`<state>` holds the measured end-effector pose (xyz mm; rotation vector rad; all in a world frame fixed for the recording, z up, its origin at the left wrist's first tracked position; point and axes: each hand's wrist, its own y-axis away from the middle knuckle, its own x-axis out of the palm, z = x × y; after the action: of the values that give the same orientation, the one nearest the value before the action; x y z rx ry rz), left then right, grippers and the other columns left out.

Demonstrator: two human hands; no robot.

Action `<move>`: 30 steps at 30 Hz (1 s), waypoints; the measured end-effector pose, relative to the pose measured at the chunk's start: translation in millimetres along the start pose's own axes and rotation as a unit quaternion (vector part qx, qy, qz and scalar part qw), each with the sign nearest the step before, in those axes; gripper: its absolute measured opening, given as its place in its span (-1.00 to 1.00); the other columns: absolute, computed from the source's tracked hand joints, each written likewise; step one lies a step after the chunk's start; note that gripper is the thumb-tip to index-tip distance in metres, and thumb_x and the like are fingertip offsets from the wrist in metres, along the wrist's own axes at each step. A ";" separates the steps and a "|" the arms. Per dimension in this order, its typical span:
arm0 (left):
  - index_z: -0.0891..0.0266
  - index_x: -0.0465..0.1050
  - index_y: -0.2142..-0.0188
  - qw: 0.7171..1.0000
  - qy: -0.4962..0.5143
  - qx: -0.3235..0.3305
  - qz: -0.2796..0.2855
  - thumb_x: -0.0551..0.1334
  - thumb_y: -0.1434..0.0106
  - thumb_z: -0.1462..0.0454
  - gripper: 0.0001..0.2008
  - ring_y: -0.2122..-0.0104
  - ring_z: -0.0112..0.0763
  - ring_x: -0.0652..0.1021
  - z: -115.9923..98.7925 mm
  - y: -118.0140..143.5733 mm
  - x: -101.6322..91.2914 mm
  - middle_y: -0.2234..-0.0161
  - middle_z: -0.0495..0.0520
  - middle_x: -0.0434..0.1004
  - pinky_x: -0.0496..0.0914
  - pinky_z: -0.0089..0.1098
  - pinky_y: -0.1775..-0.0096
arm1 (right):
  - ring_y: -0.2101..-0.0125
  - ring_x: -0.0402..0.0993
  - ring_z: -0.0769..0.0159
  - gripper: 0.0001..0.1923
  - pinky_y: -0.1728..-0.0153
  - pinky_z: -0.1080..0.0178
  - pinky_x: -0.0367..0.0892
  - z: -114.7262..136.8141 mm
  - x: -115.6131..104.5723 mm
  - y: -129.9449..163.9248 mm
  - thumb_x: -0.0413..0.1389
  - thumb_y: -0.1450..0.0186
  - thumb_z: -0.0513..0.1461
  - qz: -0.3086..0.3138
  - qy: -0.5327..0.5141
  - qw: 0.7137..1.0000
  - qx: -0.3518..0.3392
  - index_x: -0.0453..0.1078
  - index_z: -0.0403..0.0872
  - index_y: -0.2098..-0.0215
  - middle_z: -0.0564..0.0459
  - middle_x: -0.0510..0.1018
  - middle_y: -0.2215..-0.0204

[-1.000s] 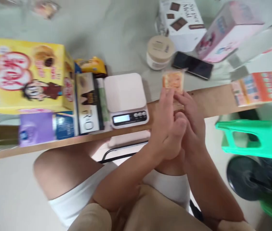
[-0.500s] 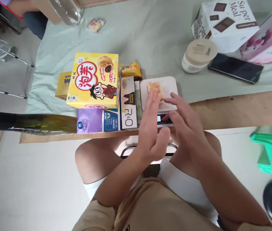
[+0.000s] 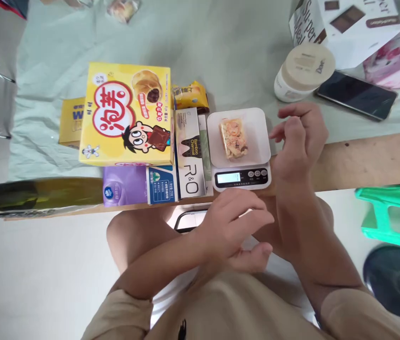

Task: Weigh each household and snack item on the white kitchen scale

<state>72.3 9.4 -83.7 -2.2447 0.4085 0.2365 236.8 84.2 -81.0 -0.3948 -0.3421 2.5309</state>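
Both hands are now pulled off the scale (image 3: 238, 141): snack packet (image 3: 233, 138) is lying alone on its platform. Right hand (image 3: 301, 141) is hovering just beside the scale, fingers loosely curled, empty. Left hand (image 3: 233, 226) is sitting below the bench (image 3: 362, 158) edge, relaxed, holding nothing. Scale display is unreadable.

white scale (image 3: 256, 127), orange-patterned snack packet (image 3: 233, 138), yellow cartoon box (image 3: 127, 115)
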 end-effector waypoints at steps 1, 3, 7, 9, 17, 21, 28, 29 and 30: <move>0.21 0.42 0.20 1.000 0.008 -0.003 0.017 0.14 -0.43 0.10 -0.76 0.31 -0.35 0.56 1.0 4.8 -0.2 0.33 0.05 0.53 0.46 -0.29 0.26 | 0.42 0.46 0.34 -0.74 0.26 0.11 0.40 -7.3 -2.1 1.1 0.00 -0.42 -0.03 -0.003 0.004 1.000 0.001 0.41 0.02 0.14 -0.02 0.56 0.17; 0.20 0.40 0.20 0.998 0.024 -0.008 0.057 0.15 -0.41 0.13 -0.81 0.32 -0.36 0.55 2.8 12.3 -0.3 0.33 0.03 0.54 0.44 -0.29 0.27 | 0.40 0.47 0.35 -0.74 0.25 0.11 0.41 -16.7 -6.2 1.4 0.01 -0.43 -0.03 0.010 0.016 1.000 -0.013 0.42 0.02 0.12 -0.03 0.56 0.14; 0.19 0.38 0.23 0.997 0.039 -0.027 0.066 0.15 -0.41 0.12 -0.81 0.37 -0.39 0.52 8.0 17.8 2.5 0.35 0.01 0.53 0.41 -0.29 0.30 | 0.42 0.46 0.37 -0.75 0.27 0.13 0.42 -24.0 -7.4 -2.9 0.04 -0.44 -0.02 0.019 0.034 0.999 -0.028 0.42 0.02 0.13 -0.02 0.57 0.12; 0.19 0.38 0.24 0.997 0.044 -0.027 0.054 0.13 -0.44 0.11 -0.79 0.38 -0.40 0.51 10.3 17.1 4.7 0.36 0.01 0.52 0.41 -0.30 0.30 | 0.43 0.45 0.39 -0.75 0.30 0.15 0.40 -27.4 -6.1 -4.1 0.05 -0.42 -0.03 0.022 0.032 0.999 -0.020 0.42 0.01 0.14 -0.01 0.56 0.15; 0.18 0.37 0.21 0.997 0.050 -0.037 0.052 0.04 -0.51 0.09 -0.73 0.35 -0.39 0.53 11.4 16.9 8.0 0.37 0.00 0.52 0.39 -0.30 0.30 | 0.44 0.46 0.38 -0.74 0.30 0.14 0.42 -36.0 -7.2 -2.6 0.03 -0.46 0.01 0.029 0.043 0.998 -0.024 0.41 0.04 0.12 0.00 0.56 0.12; 0.18 0.37 0.21 0.997 0.049 -0.037 0.056 0.15 -0.44 0.11 -0.80 0.33 -0.37 0.55 8.7 18.1 6.1 0.35 0.01 0.54 0.40 -0.30 0.28 | 0.43 0.45 0.34 -0.76 0.29 0.10 0.43 -26.1 -5.4 0.0 0.02 -0.43 0.01 0.034 0.064 0.997 -0.028 0.40 0.07 0.13 0.00 0.58 0.11; 0.18 0.39 0.23 0.996 0.071 -0.026 0.046 0.12 -0.44 0.10 -0.77 0.39 -0.40 0.52 4.9 11.5 6.1 0.35 0.01 0.56 0.37 -0.31 0.34 | 0.09 0.50 0.13 -0.77 -0.01 -0.04 0.52 14.3 12.5 25.7 0.10 -0.38 -0.08 0.110 0.201 0.970 -0.078 0.40 0.05 0.05 -0.08 0.53 0.09; 0.18 0.39 0.23 0.996 0.077 -0.025 0.044 0.11 -0.45 0.09 -0.76 0.40 -0.40 0.51 4.8 10.5 6.7 0.36 0.01 0.55 0.36 -0.31 0.35 | 0.00 0.49 0.07 -0.74 -0.12 -0.11 0.50 17.3 16.5 30.0 0.14 -0.36 -0.09 0.122 0.218 0.965 -0.078 0.40 0.04 0.02 -0.11 0.50 0.06; 0.19 0.39 0.24 0.996 0.081 -0.023 0.040 0.11 -0.46 0.07 -0.74 0.41 -0.41 0.50 4.8 9.6 7.4 0.37 0.01 0.55 0.36 -0.31 0.36 | -0.08 0.45 0.01 -0.69 -0.20 -0.17 0.46 18.7 20.1 33.7 0.17 -0.34 -0.09 0.130 0.230 0.962 -0.073 0.41 0.04 -0.02 -0.14 0.48 0.02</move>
<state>75.5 5.6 -95.8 -2.3034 0.5871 0.1060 197.9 64.9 -78.7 -1.1276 -0.3116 2.5651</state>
